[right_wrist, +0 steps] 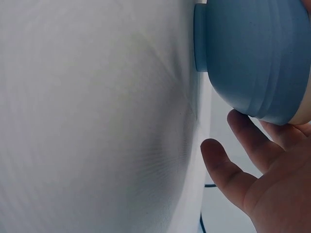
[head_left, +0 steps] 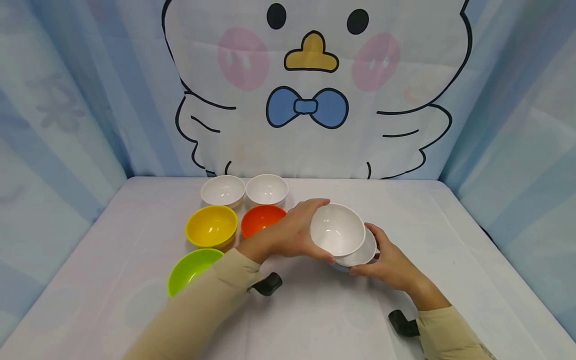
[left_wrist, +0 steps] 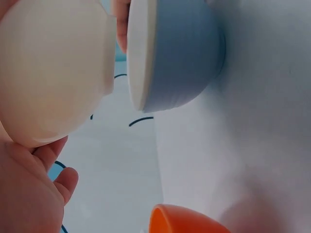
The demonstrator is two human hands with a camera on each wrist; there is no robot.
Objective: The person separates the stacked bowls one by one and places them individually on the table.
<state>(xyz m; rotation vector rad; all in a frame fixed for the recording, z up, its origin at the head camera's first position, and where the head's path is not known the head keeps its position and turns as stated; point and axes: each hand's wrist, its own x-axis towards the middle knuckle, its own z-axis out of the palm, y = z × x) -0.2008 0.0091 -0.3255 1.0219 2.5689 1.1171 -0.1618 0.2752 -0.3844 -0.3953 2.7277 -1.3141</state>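
My left hand (head_left: 301,227) grips a white bowl (head_left: 337,230) by its side, thumb and fingers spread around it. In the left wrist view this white bowl (left_wrist: 53,73) hangs above a blue bowl (left_wrist: 187,58) with a white rim. My right hand (head_left: 389,262) holds that blue bowl at its rim, fingers at the far side and thumb at the near side. The right wrist view shows the blue bowl (right_wrist: 257,53) with its foot close to the tablecloth. From the head, the raised white bowl hides part of the blue one's white inside (head_left: 360,252).
Left of the hands stand two white bowls (head_left: 222,191) at the back, a yellow bowl (head_left: 211,226), an orange bowl (head_left: 261,220) and a green bowl (head_left: 191,270). The left arm partly covers the orange and green ones. A printed curtain (head_left: 306,150) hangs behind the white table (head_left: 450,240).
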